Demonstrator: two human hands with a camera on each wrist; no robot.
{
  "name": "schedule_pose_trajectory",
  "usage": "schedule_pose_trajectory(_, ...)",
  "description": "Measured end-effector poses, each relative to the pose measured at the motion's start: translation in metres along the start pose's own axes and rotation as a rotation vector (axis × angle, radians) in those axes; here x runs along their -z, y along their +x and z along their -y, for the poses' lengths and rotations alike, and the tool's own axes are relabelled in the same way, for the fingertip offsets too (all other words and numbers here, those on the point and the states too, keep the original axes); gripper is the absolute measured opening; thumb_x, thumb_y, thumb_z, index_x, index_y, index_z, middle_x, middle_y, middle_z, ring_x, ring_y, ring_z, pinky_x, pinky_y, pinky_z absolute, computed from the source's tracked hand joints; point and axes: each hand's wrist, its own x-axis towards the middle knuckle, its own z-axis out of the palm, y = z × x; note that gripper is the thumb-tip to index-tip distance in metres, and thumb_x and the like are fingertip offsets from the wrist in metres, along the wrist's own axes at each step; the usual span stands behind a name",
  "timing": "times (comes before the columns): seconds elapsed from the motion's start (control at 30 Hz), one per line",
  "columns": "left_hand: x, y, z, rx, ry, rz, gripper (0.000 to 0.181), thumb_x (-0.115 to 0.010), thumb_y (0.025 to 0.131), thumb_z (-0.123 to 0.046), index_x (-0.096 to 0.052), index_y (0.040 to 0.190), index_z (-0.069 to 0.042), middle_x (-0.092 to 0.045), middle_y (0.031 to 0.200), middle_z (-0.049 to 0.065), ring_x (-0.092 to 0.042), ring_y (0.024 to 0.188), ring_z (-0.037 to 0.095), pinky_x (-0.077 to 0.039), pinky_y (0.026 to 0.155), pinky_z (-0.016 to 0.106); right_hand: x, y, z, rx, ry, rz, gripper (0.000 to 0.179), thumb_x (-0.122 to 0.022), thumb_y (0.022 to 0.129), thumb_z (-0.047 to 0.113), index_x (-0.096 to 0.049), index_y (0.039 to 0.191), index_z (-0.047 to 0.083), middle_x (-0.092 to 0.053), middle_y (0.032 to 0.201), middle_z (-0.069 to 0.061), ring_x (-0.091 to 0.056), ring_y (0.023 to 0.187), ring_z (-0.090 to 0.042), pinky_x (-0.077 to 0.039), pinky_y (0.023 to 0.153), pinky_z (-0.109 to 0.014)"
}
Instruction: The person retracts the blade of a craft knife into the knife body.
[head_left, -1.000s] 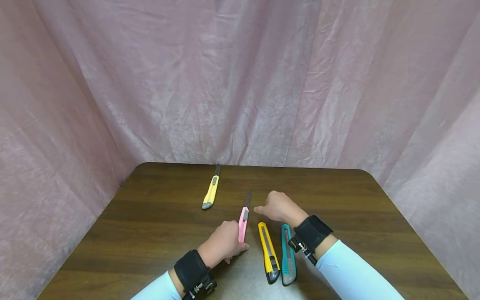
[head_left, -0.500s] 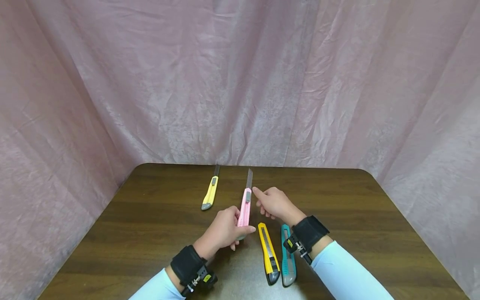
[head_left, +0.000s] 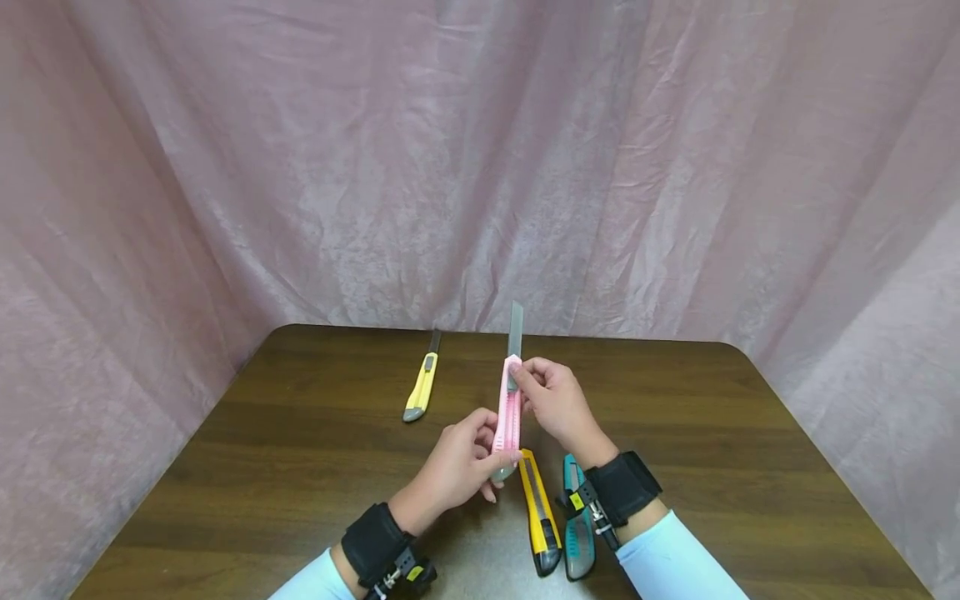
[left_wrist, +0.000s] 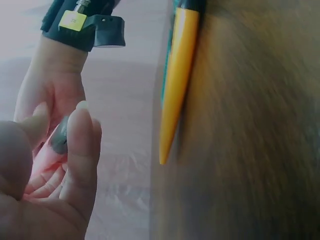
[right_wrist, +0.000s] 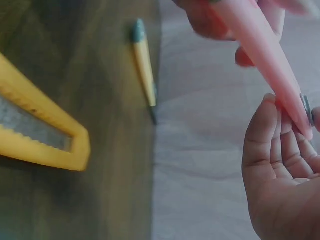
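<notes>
A pink utility knife (head_left: 508,421) is held up off the table, its long blade (head_left: 516,329) out and pointing away from me. My left hand (head_left: 459,458) grips the grey-capped rear end between thumb and fingers; the left wrist view shows the grey end cap (left_wrist: 60,136) between them. Near the front, my right hand (head_left: 561,402) pinches the body, with the thumb at the grey slider (head_left: 512,380). In the right wrist view the right fingers (right_wrist: 262,135) lie against the underside of the pink body.
On the brown table (head_left: 300,467), a yellow and black utility knife (head_left: 537,504) and a teal one (head_left: 579,546) lie side by side near my right forearm. Farther back lies a pale yellow knife (head_left: 422,383) with its blade out. A pink curtain (head_left: 375,167) hangs behind.
My left hand has lifted the pink utility knife off the table and carried it slightly right. My right hand has moved from beside the knife to pinch it at the slider.
</notes>
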Motion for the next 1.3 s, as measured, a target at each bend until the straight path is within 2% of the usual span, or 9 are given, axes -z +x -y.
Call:
schedule_pose_trajectory(0.17, 0.0, -0.004, -0.01, -0.013, -0.128, 0.046, 0.031, -0.06, 0.093, -0.008, -0.049, 0.12, -0.014, -0.06, 0.089, 0.012, -0.064, 0.065, 0.029, -0.057, 0.048, 0.04, 0.003, -0.007, 0.013, 0.084, -0.037, -0.076, 0.022, -0.059, 0.095, 0.031, -0.065, 0.09, 0.011, -0.055, 0.067, -0.015, -0.056, 0.062, -0.034, -0.054, 0.05, -0.029)
schedule_pose_trajectory(0.33, 0.001, -0.01, -0.028, -0.058, -0.214, 0.087, 0.031, -0.055, 0.094, 0.002, -0.047, 0.123, -0.005, -0.059, 0.094, 0.019, -0.062, 0.076, 0.039, -0.058, 0.055, 0.043, 0.003, -0.012, 0.023, 0.111, -0.043, -0.094, 0.018, -0.059, 0.095, 0.026, -0.065, 0.093, 0.009, -0.058, 0.067, -0.01, -0.056, 0.058, -0.021, -0.054, 0.051, -0.026)
schedule_pose_trajectory(0.47, 0.002, -0.014, -0.037, -0.122, -0.25, 0.106, 0.03, -0.054, 0.093, 0.005, -0.048, 0.122, -0.001, -0.058, 0.095, 0.023, -0.061, 0.08, 0.042, -0.058, 0.058, 0.045, 0.002, -0.022, 0.042, 0.144, -0.037, -0.103, 0.015, -0.059, 0.096, 0.016, -0.065, 0.093, 0.003, -0.058, 0.068, -0.013, -0.056, 0.059, -0.024, -0.054, 0.051, -0.025)
schedule_pose_trajectory(0.6, 0.002, -0.015, -0.039, -0.171, -0.252, 0.11, 0.03, -0.055, 0.093, 0.006, -0.048, 0.121, 0.0, -0.058, 0.093, 0.023, -0.061, 0.079, 0.043, -0.058, 0.056, 0.045, 0.0, -0.032, 0.061, 0.171, -0.073, -0.125, 0.015, -0.059, 0.095, 0.012, -0.065, 0.09, -0.001, -0.059, 0.068, -0.015, -0.054, 0.058, -0.022, -0.053, 0.051, -0.023)
schedule_pose_trajectory(0.73, 0.0, -0.016, -0.04, -0.217, -0.24, 0.117, 0.03, -0.054, 0.092, 0.008, -0.048, 0.121, 0.0, -0.058, 0.091, 0.023, -0.06, 0.077, 0.044, -0.058, 0.055, 0.045, 0.002, -0.037, 0.064, 0.209, -0.098, -0.146, 0.018, -0.061, 0.094, 0.015, -0.067, 0.085, 0.0, -0.057, 0.065, -0.016, -0.049, 0.054, -0.018, -0.047, 0.044, -0.021)
schedule_pose_trajectory(0.87, -0.002, -0.017, -0.043, -0.253, -0.23, 0.118, 0.029, -0.053, 0.093, 0.009, -0.048, 0.12, 0.001, -0.058, 0.09, 0.024, -0.062, 0.074, 0.038, -0.058, 0.053, 0.044, 0.004, -0.034, 0.051, 0.245, -0.098, -0.163, 0.018, -0.064, 0.093, 0.022, -0.068, 0.082, 0.009, -0.054, 0.062, -0.011, -0.044, 0.051, -0.016, -0.038, 0.037, -0.022)
schedule_pose_trajectory(1.03, -0.003, -0.018, -0.045, -0.271, -0.209, 0.109, 0.028, -0.052, 0.093, 0.009, -0.048, 0.119, 0.001, -0.058, 0.089, 0.023, -0.064, 0.072, 0.025, -0.058, 0.052, 0.042, 0.005, -0.03, 0.036, 0.286, -0.102, -0.209, 0.014, -0.066, 0.091, 0.026, -0.069, 0.081, 0.017, -0.046, 0.058, -0.003, -0.037, 0.047, -0.018, -0.028, 0.033, -0.024)
schedule_pose_trajectory(1.2, -0.005, -0.019, -0.046, -0.27, -0.206, 0.106, 0.028, -0.053, 0.092, 0.009, -0.049, 0.119, 0.001, -0.059, 0.088, 0.022, -0.063, 0.072, 0.034, -0.058, 0.052, 0.042, 0.004, -0.032, 0.038, 0.303, -0.09, -0.237, 0.014, -0.066, 0.091, 0.024, -0.069, 0.08, 0.016, -0.042, 0.055, -0.001, -0.034, 0.046, -0.016, -0.023, 0.033, -0.023)
schedule_pose_trajectory(1.3, -0.006, -0.019, -0.047, -0.283, -0.2, 0.102, 0.028, -0.053, 0.092, 0.01, -0.049, 0.119, 0.001, -0.058, 0.088, 0.022, -0.062, 0.071, 0.036, -0.058, 0.051, 0.044, 0.002, -0.037, 0.049, 0.319, -0.079, -0.236, 0.015, -0.064, 0.092, 0.016, -0.068, 0.08, 0.008, -0.043, 0.056, -0.002, -0.035, 0.047, -0.014, -0.024, 0.034, -0.022)
